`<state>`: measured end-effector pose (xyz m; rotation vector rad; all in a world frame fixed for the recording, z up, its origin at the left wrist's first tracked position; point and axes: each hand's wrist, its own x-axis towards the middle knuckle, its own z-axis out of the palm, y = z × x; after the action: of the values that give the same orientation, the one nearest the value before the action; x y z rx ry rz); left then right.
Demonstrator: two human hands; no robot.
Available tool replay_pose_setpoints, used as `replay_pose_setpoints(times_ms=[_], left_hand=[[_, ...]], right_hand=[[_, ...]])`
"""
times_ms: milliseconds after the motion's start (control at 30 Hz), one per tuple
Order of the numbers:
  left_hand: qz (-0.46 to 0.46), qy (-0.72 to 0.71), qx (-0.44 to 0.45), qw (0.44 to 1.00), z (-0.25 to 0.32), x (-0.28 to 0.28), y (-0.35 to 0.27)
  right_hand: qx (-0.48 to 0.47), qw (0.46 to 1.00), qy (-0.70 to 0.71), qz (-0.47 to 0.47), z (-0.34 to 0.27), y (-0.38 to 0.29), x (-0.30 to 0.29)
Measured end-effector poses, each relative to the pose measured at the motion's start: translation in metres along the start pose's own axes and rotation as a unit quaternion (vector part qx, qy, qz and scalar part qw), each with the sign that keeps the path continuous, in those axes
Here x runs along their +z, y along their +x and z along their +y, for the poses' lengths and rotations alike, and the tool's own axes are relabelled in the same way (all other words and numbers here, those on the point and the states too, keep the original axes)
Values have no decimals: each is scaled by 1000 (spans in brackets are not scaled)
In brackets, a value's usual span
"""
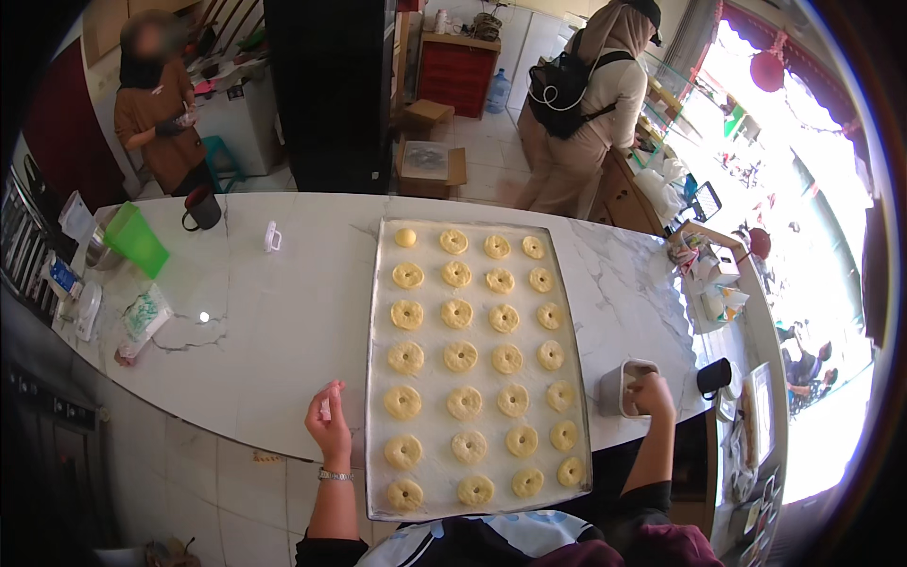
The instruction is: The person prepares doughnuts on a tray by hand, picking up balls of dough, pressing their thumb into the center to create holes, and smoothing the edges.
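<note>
A large metal baking tray (pixel 482 372) lies on the marble counter before me, with rows of flattened dough rings (pixel 460 356) on it. One smooth dough ball (pixel 405 237), without a hole, sits at its far left corner. My left hand (pixel 329 414) is raised left of the tray, fingers drawn together and curled; whether it holds anything is unclear. My right hand (pixel 648 395) reaches into the mouth of a grey rectangular container (pixel 615 390) right of the tray. Its fingertips are partly hidden inside, so its grip cannot be made out.
Dark mugs stand on the counter at far left (pixel 203 208) and right (pixel 713 377). A green container (pixel 134 239), a plastic bag (pixel 144 320) and a white handled object (pixel 272 237) are leftward. Two people (pixel 161 120) (pixel 588 106) stand beyond the counter.
</note>
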<state>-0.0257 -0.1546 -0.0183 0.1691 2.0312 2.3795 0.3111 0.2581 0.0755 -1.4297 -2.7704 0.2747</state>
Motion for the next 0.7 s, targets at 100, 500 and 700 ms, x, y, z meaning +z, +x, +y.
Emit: replay_pose_setpoints(times_ms=[100, 500, 700], left_hand=[[3, -17, -4, 1000, -1, 1, 2], [-190, -372, -340, 843, 56, 89, 0], [-369, -601, -377, 600, 22, 111, 26]], right_hand=[[13, 1000, -22, 14, 12, 12, 40], [-190, 959, 206, 35, -211, -34, -27], [-436, 888, 141, -52, -322, -8, 55]])
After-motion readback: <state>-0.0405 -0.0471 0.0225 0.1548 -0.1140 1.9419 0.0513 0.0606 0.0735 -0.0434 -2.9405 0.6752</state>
